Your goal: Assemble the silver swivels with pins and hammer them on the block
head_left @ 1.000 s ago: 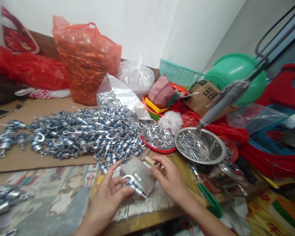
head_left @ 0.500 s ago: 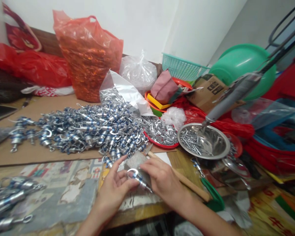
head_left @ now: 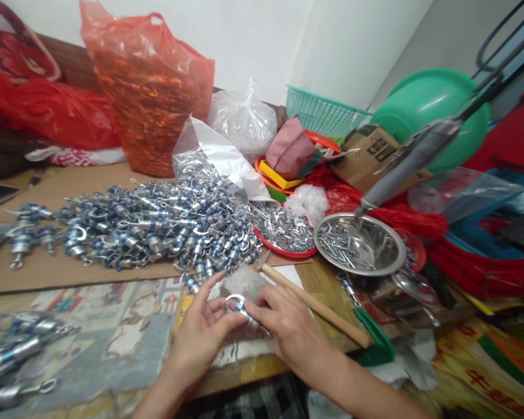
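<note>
My left hand point(head_left: 203, 326) pinches a silver and blue metal fitting point(head_left: 244, 311) with a curved hook at its upper left end. My right hand point(head_left: 288, 317) has its thumb and fingers closed on the other end of the same fitting. Just behind the hands lies a grey block point(head_left: 243, 281) on the work surface. A big heap of similar fittings point(head_left: 157, 224) spreads over brown cardboard point(head_left: 26, 273) further back.
A red-rimmed tray point(head_left: 283, 251) of small metal parts and a steel bowl point(head_left: 386, 256) of pins stand behind right. A wooden-handled hammer point(head_left: 318, 305) lies right of the hands. More fittings point(head_left: 21, 349) are at the near left. A red bag point(head_left: 152, 99) stands behind.
My right hand has moved down and left, its thumb and fingers now on the fitting. My left hand keeps its hold. The camera view has shifted slightly.
</note>
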`<act>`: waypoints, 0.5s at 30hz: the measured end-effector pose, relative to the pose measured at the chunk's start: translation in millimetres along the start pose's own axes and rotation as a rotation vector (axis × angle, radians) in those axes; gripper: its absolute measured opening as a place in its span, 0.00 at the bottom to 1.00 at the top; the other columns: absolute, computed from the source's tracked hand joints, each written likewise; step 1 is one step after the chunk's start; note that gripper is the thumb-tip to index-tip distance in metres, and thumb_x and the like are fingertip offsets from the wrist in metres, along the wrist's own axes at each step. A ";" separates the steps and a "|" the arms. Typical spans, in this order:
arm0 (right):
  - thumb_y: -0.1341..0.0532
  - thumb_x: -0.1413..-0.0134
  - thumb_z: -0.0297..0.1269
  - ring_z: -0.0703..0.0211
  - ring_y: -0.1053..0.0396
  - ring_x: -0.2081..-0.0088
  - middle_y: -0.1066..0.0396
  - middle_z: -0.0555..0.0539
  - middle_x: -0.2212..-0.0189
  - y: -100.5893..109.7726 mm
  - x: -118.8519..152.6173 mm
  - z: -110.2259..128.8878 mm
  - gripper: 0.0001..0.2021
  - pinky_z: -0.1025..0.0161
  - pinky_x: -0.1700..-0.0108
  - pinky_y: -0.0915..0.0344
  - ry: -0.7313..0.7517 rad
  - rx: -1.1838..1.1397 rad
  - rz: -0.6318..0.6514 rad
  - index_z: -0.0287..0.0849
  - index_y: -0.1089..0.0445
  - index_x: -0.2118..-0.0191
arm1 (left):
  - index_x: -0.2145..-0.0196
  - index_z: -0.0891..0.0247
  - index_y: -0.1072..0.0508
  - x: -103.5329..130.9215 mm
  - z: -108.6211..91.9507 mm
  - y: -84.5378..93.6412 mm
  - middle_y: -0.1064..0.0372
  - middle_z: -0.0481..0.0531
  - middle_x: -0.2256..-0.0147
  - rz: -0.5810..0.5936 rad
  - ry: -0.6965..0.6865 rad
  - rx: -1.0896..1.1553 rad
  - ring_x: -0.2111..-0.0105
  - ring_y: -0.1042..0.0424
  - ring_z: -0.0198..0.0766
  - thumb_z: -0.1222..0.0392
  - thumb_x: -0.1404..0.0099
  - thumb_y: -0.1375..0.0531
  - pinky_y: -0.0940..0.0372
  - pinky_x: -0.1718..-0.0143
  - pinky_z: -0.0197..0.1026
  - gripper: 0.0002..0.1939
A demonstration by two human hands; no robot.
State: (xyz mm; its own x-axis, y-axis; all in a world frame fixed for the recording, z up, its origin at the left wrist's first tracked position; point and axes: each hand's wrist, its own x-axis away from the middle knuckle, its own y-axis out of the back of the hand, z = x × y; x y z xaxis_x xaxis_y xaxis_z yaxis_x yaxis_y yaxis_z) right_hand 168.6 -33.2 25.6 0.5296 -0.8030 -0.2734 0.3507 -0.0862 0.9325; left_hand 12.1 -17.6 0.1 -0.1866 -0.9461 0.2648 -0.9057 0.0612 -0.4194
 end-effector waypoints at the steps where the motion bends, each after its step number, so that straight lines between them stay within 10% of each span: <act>1: 0.49 0.44 0.25 0.58 0.40 0.67 0.37 0.48 0.70 -1.3 1.8 -2.3 0.17 0.62 0.67 0.41 -0.005 -0.015 -0.020 0.49 0.35 0.52 | 0.45 0.62 0.48 -0.2 0.3 0.3 0.28 0.47 0.74 0.004 0.002 -0.002 0.72 0.28 0.37 0.65 0.54 0.34 0.33 0.67 0.40 0.41; 8: 0.51 0.44 0.26 0.57 0.36 0.59 0.35 0.44 0.61 4.7 11.9 -43.4 0.18 0.59 0.58 0.37 -0.204 -0.197 -0.245 0.47 0.35 0.51 | 0.45 0.61 0.47 0.0 -0.7 0.9 0.28 0.46 0.74 -0.019 0.020 -0.010 0.72 0.28 0.37 0.64 0.55 0.34 0.33 0.67 0.39 0.41; 15: 0.45 0.47 0.35 0.57 0.33 0.65 0.33 0.46 0.67 5.0 30.6 -80.0 0.08 0.62 0.63 0.36 -0.480 -0.082 0.087 0.41 0.33 0.61 | 0.46 0.61 0.45 1.6 -0.4 -1.7 0.29 0.45 0.75 -0.070 0.006 -0.032 0.72 0.28 0.38 0.63 0.56 0.34 0.33 0.68 0.40 0.41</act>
State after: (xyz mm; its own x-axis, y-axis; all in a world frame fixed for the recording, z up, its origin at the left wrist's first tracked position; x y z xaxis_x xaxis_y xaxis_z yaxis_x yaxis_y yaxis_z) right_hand 248.4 -11.0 3.1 0.1506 -0.9879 -0.0380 0.3911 0.0242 0.9200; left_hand 13.2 -19.0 1.5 -0.1248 -0.9463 0.2981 -0.9284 0.0054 -0.3715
